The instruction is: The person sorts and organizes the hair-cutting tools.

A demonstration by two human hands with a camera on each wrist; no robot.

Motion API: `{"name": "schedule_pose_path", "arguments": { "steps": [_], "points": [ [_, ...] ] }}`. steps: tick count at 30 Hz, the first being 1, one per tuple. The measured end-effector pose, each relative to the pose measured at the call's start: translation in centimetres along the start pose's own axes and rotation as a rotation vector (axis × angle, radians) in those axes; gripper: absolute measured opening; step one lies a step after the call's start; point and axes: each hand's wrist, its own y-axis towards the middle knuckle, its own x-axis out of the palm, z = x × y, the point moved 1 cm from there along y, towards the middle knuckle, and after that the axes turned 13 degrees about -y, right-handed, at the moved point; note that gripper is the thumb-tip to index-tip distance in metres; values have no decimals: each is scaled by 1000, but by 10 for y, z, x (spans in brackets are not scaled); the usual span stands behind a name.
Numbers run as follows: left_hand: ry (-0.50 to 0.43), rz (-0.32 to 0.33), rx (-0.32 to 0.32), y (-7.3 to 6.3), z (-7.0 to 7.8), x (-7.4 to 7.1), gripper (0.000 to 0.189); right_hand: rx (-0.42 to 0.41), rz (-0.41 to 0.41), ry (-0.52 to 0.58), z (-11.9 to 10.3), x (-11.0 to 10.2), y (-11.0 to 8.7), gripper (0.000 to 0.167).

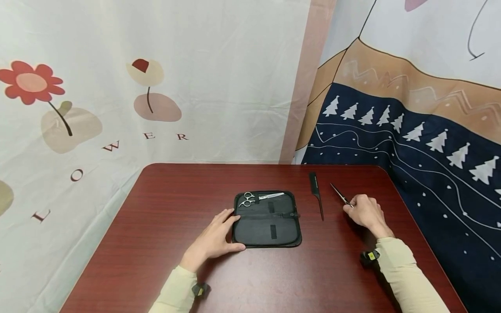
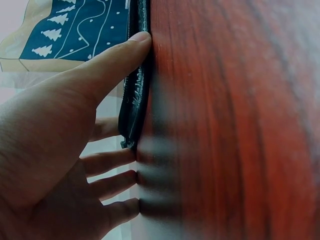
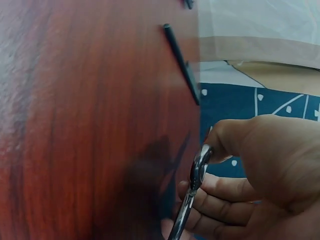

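A black zip case (image 1: 252,228) lies unfolded on the table. My left hand (image 1: 213,237) rests at its left side, fingers extended, the thumb touching the front edge and fingertips at the left edge. In the case's upper half, a pair of silver scissors (image 1: 270,196) sits under a strap. My right hand (image 1: 367,212) pinches a second pair of scissors (image 1: 339,194) by the handle end, blades pointing away to the far left. The right wrist view shows the metal finger rings (image 3: 200,162) between thumb and fingers. Between case and right hand lies a black tail comb (image 1: 315,186).
The reddish-brown wooden table (image 1: 164,195) has rounded far corners. Behind it hangs a pale printed curtain (image 1: 227,87), with a dark blue, tree-patterned cloth (image 1: 411,165) on the right.
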Motion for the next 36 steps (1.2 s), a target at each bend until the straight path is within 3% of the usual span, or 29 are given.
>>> {"name": "schedule_pose_path", "arguments": {
  "steps": [10, 20, 29, 36],
  "points": [
    [-1, -2, 1, 1, -1, 0, 96, -72, 128, 105, -10, -12, -3, 23],
    [-8, -6, -14, 2, -2, 0, 96, -168, 260, 58, -39, -16, -14, 16],
    [-7, -7, -10, -1, -1, 0, 96, -370, 471, -64, -70, -10, -25, 6],
    [-6, 0, -3, -1, -3, 1, 96, -532, 644, -105, -90, -2, -33, 12]
  ]
}}
